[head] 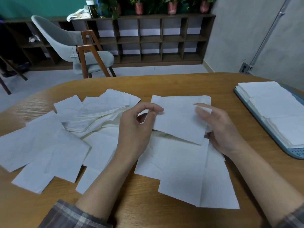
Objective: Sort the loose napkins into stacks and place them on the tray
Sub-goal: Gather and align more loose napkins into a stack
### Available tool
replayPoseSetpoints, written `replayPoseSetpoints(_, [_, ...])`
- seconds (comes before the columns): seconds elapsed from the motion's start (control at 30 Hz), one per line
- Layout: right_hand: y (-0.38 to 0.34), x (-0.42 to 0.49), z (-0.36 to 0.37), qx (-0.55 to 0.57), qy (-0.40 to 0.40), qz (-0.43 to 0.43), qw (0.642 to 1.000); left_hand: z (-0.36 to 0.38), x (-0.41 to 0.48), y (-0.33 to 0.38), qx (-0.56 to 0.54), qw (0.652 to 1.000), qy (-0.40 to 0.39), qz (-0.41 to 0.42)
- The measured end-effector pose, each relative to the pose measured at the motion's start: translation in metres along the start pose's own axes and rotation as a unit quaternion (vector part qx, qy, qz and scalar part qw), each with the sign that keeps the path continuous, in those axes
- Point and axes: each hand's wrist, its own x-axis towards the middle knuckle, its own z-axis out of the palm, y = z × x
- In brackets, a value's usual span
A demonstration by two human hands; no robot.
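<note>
Both hands hold one napkin (179,120) just above the desk (148,203). The left hand (136,127) pinches its left edge between thumb and forefinger. The right hand (220,129) grips the right edge, fingers (201,112) curled round it. Other loose napkins (49,145) lie scattered beneath and leftward. Neat stacks (271,102) sit on the tray (294,153), far right.

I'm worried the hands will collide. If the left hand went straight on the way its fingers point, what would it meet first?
The left hand pinches the held napkin, so that comes first; beyond it, probably the right hand, though depth is unclear.
</note>
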Motion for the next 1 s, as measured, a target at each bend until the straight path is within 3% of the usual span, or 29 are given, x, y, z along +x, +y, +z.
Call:
replayPoseSetpoints(0.07, [-0.005, -0.001, 0.004, -0.066, 0.042, -0.019, 0.997, 0.0, -0.001, 0.004, -0.001, 0.999, -0.034, -0.024])
replayPoseSetpoints(0.17, [-0.006, -0.002, 0.005, -0.09, 0.043, -0.028, 0.995, 0.0, -0.001, 0.007, -0.006, 0.996, -0.079, -0.041])
replayPoseSetpoints(0.37, [-0.008, -0.003, 0.007, -0.061, 0.009, -0.048, 0.997, 0.002, -0.003, 0.008, -0.042, 0.998, 0.003, -0.046])
replayPoseSetpoints(0.73, [-0.005, -0.001, 0.009, -0.102, 0.034, -0.07, 0.992, 0.011, -0.005, 0.0, 0.028, 0.999, -0.008, -0.02])
replayPoseSetpoints(0.83, [-0.006, -0.001, 0.006, -0.022, 0.032, -0.075, 0.996, 0.008, -0.003, -0.001, 0.068, 0.997, -0.006, -0.026])
replayPoseSetpoints(0.9, [-0.008, -0.001, 0.004, 0.032, 0.025, -0.069, 0.997, 0.005, -0.001, 0.003, 0.016, 0.996, -0.042, -0.077])
replayPoseSetpoints(1.0, [-0.009, 0.0, 0.006, -0.015, 0.037, -0.078, 0.996, 0.003, -0.001, 0.005, -0.033, 0.991, -0.075, -0.103])
